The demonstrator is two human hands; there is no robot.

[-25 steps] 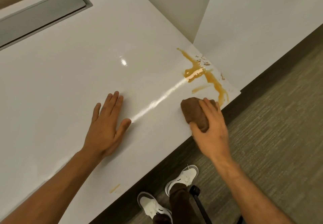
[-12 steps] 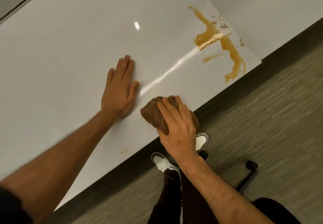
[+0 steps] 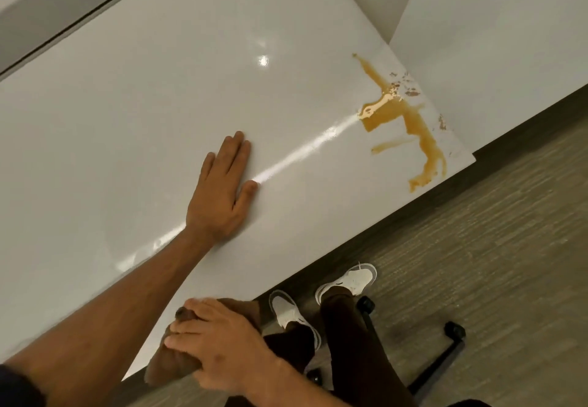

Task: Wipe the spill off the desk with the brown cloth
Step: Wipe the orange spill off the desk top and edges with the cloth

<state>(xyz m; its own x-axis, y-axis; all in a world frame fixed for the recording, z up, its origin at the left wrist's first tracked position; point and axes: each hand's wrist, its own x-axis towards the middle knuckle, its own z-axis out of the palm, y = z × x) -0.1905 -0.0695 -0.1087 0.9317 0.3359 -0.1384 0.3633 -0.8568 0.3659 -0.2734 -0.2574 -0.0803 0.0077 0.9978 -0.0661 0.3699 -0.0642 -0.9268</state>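
Observation:
An amber spill (image 3: 410,123) streaks the glossy white desk (image 3: 152,95) near its right corner, running down to the front edge. My left hand (image 3: 222,190) lies flat on the desk, palm down, fingers apart, left of the spill. My right hand (image 3: 219,349) grips the bunched brown cloth (image 3: 171,365) at the desk's front edge, far to the lower left of the spill. The hand covers most of the cloth.
A grey recessed strip (image 3: 73,2) runs along the desk's back. A white wall panel (image 3: 496,25) meets the desk behind the spill. Below the front edge are my white shoes (image 3: 350,279), dark trousers, a black chair base (image 3: 445,349) and grey carpet.
My right hand has slid the cloth leftward along the desk's front edge, away from the spill. The left hand has stayed flat. The view has shifted.

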